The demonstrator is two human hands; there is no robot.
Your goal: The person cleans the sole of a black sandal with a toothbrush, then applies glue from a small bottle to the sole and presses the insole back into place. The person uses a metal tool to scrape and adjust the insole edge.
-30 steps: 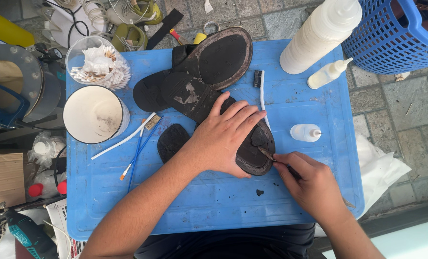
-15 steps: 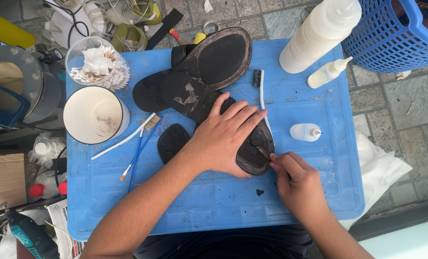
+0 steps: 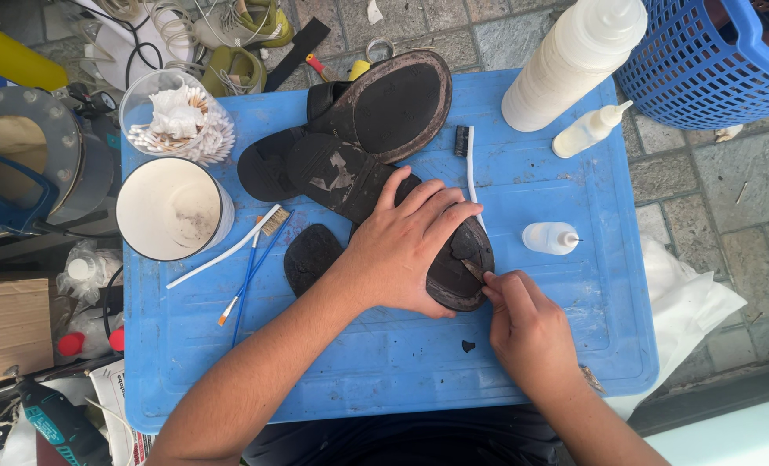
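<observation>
A black sandal (image 3: pixel 462 272) lies sole up on a blue plastic lid (image 3: pixel 384 354). My left hand (image 3: pixel 406 246) is spread flat over it and presses it down. My right hand (image 3: pixel 527 328) pinches a thin tool at the sole's edge, its tip against the worn rubber. A second sandal (image 3: pixel 397 103) lies sole up farther back, with a loose black insole (image 3: pixel 341 177) and a small black sole piece (image 3: pixel 311 255) beside my left wrist.
A toothbrush (image 3: pixel 469 164), a small glue bottle (image 3: pixel 552 237), a big white squeeze bottle (image 3: pixel 570 65) and a smaller one (image 3: pixel 587 129) lie at the right. Brushes (image 3: pixel 251 250), a white cup (image 3: pixel 173 207) and a tub of cotton swabs (image 3: pixel 173 116) stand left. A blue basket (image 3: pixel 703 60) sits back right.
My right hand has drawn in closer to the sole's edge, its fingers now tight against the rubber. My left hand stays pressed on the sandal.
</observation>
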